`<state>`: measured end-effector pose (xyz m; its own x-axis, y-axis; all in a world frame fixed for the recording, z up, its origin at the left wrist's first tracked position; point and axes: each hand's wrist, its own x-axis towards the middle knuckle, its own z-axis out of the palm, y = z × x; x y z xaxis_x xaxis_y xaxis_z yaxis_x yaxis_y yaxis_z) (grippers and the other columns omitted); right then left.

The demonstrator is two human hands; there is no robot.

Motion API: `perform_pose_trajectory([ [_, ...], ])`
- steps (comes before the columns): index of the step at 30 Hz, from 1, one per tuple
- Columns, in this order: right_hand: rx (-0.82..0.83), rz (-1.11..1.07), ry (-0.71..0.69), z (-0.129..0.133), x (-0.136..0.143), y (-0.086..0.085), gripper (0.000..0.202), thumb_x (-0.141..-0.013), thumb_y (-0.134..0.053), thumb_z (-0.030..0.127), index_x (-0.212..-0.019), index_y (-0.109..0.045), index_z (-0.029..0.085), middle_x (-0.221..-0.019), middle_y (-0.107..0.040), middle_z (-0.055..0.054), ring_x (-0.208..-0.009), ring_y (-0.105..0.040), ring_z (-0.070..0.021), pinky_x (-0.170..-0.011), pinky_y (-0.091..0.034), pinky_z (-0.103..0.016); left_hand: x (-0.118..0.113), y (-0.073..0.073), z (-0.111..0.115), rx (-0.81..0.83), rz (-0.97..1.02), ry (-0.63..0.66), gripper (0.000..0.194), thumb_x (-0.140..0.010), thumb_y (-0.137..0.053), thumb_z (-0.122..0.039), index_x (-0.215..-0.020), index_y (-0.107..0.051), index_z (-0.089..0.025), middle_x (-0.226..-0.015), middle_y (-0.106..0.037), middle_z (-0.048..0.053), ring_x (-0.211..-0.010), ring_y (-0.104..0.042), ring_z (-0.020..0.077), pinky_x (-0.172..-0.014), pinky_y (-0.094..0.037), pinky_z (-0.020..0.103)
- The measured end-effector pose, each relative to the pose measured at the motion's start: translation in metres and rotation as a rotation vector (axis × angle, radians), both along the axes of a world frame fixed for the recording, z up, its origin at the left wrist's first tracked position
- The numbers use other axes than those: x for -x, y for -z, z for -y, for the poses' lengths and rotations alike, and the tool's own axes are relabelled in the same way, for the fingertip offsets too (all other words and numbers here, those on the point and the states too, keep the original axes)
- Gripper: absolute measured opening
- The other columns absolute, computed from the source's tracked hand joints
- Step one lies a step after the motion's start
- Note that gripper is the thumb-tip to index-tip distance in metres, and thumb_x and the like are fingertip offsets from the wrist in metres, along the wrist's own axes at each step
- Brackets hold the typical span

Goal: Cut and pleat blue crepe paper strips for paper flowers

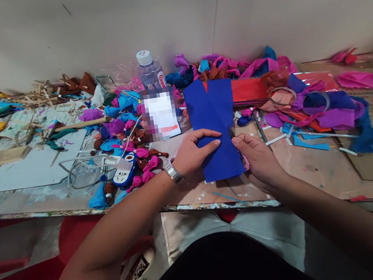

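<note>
Carefully now: your left hand (195, 151) has thumb and index finger drawn together on the deep blue, roughly rectangular sheet (219, 160), near its middle. Whether the sheet is paper or thin fabric, you can't tell from here. It lies in front of you over the near part of the pale, paint-spotted table (194, 195), with a narrow V-shaped gap at its top edge. Your right hand (258, 157) is clamped on the small pink-handled scissors (245, 163), their dark blade pointing away from you, just beside the sheet's right side.

The chief danger is to your left fingertips, which sit near that blade; a slip or an overlong snip could nick them. If your left pinch loosens, the thin sheet could buckle, fold between the blades and give you a ragged edge. Your right knuckles could also knock the long dark metal tool (261, 129) beyond them, jolting your line. Further up, the glossy red flat packet (248, 89) behind the sheet might catch its edge if you turn it carelessly.
</note>
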<state>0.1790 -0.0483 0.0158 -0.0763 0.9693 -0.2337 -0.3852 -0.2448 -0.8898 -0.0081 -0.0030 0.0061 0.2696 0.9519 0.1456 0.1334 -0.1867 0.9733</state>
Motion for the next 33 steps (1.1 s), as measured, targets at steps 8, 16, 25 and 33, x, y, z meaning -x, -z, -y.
perform_pose_trajectory([
  [8,-0.026,0.045,-0.001,0.0005,-0.0002,0.0022,0.046,-0.075,-0.089,0.05,-0.077,-0.052,0.023,-0.052,-0.051,0.01,-0.04,-0.036,-0.006,-0.04,-0.032,-0.02,0.0004,-0.0038,0.0012,0.01,0.002,0.005,0.026,-0.084,-0.078,-0.036,-0.105,-0.08,-0.02,-0.112,-0.078,0.007,-0.102,-0.07,0.0207,-0.095,-0.053,0.036],
  [16,-0.02,0.013,0.012,0.0,-0.0005,0.0003,0.048,-0.075,-0.089,0.052,-0.077,-0.052,0.023,-0.051,-0.048,0.01,-0.039,-0.035,-0.0054,-0.038,-0.03,-0.019,0.0002,-0.0027,0.001,0.011,0.007,0.001,0.026,-0.084,-0.078,-0.036,-0.104,-0.08,-0.02,-0.112,-0.078,0.007,-0.101,-0.07,0.0207,-0.096,-0.053,0.037],
  [25,-0.005,0.005,0.013,-0.0007,0.0006,-0.0026,0.05,-0.071,-0.091,0.053,-0.076,-0.05,0.023,-0.05,-0.047,0.011,-0.037,-0.033,-0.005,-0.037,-0.028,-0.02,0.0003,-0.0057,0.0034,0.016,-0.003,0.012,0.026,-0.084,-0.078,-0.038,-0.104,-0.08,-0.02,-0.112,-0.078,0.007,-0.101,-0.07,0.0208,-0.096,-0.054,0.037],
  [33,-0.014,0.036,0.025,-0.0033,0.0011,-0.0037,0.05,-0.072,-0.09,0.054,-0.074,-0.051,0.023,-0.045,-0.045,0.01,-0.037,-0.031,-0.0059,-0.037,-0.027,-0.02,-0.0007,-0.0079,0.0049,-0.02,-0.044,0.017,0.025,-0.085,-0.077,-0.037,-0.103,-0.08,-0.02,-0.11,-0.079,0.007,-0.099,-0.071,0.0208,-0.093,-0.055,0.036],
])
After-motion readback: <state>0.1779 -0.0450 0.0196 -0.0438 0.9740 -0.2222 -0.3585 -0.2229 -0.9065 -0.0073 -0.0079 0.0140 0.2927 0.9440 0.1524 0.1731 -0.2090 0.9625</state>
